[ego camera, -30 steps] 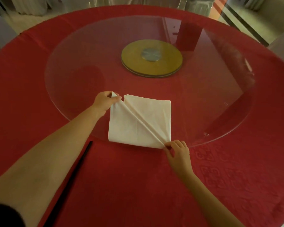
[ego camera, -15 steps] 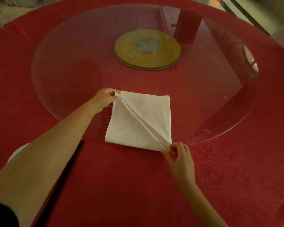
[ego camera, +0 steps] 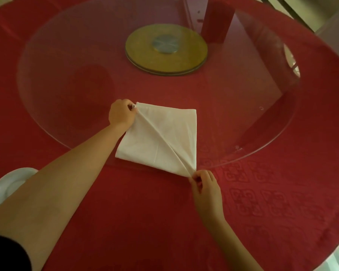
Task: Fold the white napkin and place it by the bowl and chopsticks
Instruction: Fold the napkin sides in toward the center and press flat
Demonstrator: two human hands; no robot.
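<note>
1. Currently, a person's two bare arms reach across a round, red-clothed counter, seen from above by a camera worn on the head.
2. A white napkin, folded to a square, lies flat between the two hands. Most of it rests on a clear glass turntable, and its near corner reaches the glass rim just in front of the right fingers.
3. The left hand is at the napkin's far left corner. Its fingers are curled together and pinch that corner, with a small tip of cloth showing between thumb and forefinger.
4. The right hand is at the opposite, near right corner. Its fingers are bent and closed on that corner in a pinch.
5. A raised crease runs straight across the napkin from the left fingers to the right fingers, with a triangle of cloth lying on each side of it.
6. A white bowl sits on the counter far to the left of the right fingers and nearer the person than the left fingers, well apart from the napkin. The left forearm crosses in front of it and hides its right part.
7. Beyond the left fingers, at the middle of the glass, lies a round gold disc with a grey metal hub.
8. A dark sleeve covers the left upper arm at the bottom left edge.
</note>
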